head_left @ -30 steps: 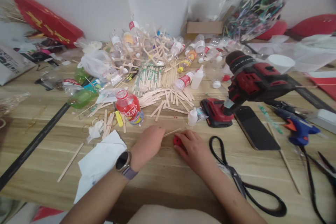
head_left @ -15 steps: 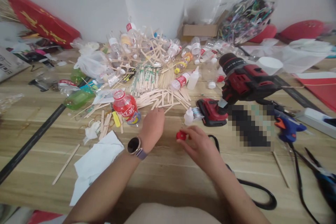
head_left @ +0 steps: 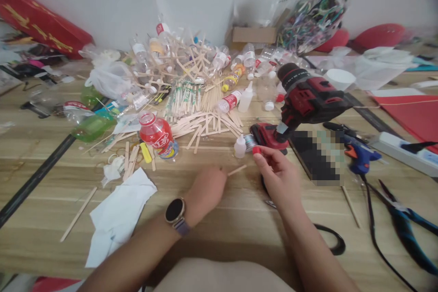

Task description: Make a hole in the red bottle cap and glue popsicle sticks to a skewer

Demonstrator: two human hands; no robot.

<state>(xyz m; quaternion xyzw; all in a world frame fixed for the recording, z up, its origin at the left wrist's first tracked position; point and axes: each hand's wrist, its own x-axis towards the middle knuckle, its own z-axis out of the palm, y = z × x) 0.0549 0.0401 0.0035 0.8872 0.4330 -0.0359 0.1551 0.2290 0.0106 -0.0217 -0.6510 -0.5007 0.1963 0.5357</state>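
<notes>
Stick (head_left: pixel 237 170) points rightward, slightly away.

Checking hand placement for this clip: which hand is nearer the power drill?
The right. The right hand, pinching a red cap, is close in front of the power drill; the left hand, holding a wooden stick, is farther off, left of it.

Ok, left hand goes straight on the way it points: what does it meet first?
Probably the small white bottle beside the spool, ahead of the left hand; depth is unclear.
</notes>
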